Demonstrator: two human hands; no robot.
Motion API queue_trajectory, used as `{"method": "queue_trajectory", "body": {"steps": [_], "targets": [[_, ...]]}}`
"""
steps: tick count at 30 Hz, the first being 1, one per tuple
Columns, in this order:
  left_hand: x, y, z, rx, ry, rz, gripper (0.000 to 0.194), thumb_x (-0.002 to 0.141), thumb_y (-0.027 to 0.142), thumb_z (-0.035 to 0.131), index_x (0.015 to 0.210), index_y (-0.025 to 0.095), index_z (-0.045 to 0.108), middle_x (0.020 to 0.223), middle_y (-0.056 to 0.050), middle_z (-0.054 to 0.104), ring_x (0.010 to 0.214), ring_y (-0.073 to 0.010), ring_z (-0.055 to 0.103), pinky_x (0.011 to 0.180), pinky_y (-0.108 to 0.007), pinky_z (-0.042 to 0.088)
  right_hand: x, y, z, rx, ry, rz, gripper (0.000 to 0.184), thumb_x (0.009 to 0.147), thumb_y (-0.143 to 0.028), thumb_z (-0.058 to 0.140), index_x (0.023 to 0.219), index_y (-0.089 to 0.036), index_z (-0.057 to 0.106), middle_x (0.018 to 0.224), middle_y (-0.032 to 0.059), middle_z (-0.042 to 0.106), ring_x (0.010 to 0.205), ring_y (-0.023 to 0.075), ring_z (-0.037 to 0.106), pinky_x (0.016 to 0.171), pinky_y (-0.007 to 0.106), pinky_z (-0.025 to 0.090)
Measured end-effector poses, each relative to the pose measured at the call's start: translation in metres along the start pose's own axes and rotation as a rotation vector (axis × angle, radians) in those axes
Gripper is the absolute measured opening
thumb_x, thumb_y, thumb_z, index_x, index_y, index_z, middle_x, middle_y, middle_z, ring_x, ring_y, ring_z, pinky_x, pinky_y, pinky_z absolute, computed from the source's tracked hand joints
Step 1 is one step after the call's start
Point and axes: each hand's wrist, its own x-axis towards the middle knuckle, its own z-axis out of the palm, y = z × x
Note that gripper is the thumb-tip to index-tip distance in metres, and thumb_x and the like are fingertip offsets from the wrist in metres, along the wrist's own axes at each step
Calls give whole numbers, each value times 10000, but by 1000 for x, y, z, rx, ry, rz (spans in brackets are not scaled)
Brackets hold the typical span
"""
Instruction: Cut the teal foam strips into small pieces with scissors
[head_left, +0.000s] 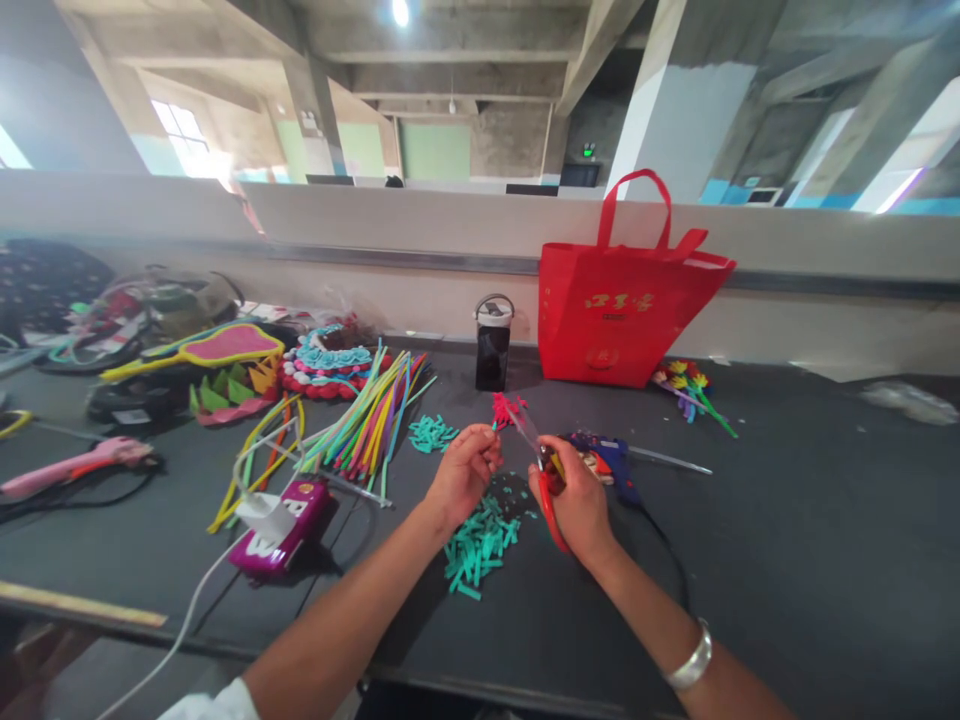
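Note:
My left hand (pixel 466 468) is closed in a pinch over the table, with the tip of a small teal strip (pixel 495 426) showing at its fingertips. In my right hand (pixel 583 500) is a pair of scissors (pixel 553 512) with red handles, blades pointing up and left beside the pinched fingers. Below both hands lies a heap of short teal strips (pixel 480 548). A smaller pile of cut teal pieces (pixel 432 434) sits left of my left hand. Just behind the scissor blades is a small pile of red pieces (pixel 504 408), partly covered by them.
A bundle of coloured pipe cleaners (pixel 367 420) and a purple power strip (pixel 289 530) lie left. A blue glue gun (pixel 619 465) rests by my right hand. Behind stand a dark cup (pixel 492 355) and a red bag (pixel 622 310); a pink tool (pixel 82 467) lies far left.

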Motion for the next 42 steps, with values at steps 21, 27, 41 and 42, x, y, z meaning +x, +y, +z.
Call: {"method": "queue_trajectory", "body": {"steps": [21,27,41,42], "targets": [[-10,-10,10,83,-36,1,153,669,188,733,769,153,622,657,20,600,573,-73,522,589,-204,395,-4,-3,3,-223,-125,-17,440,744,-146,537,1175,-231,547,1000,54,624,888,214,592,792,342,488],[-12,-11,11,36,-47,-12,177,685,217,736,794,154,611,658,14,603,572,-82,529,600,-216,407,-4,-5,4,-196,-122,-53,461,730,-130,539,1186,-203,530,1045,74,609,946,224,578,830,361,492],[-15,-14,13,18,-30,-13,201,681,252,742,787,163,597,688,0,623,606,-97,557,625,-237,424,-8,-4,9,-223,-90,-64,452,748,-155,536,1197,-199,521,1062,93,602,954,236,578,833,384,493],[-15,-14,13,13,-27,-5,202,681,254,742,792,163,598,691,0,624,610,-99,559,627,-239,425,-8,-5,9,-231,-87,-61,451,748,-154,535,1197,-198,522,1058,93,600,955,237,576,835,385,492]]}}
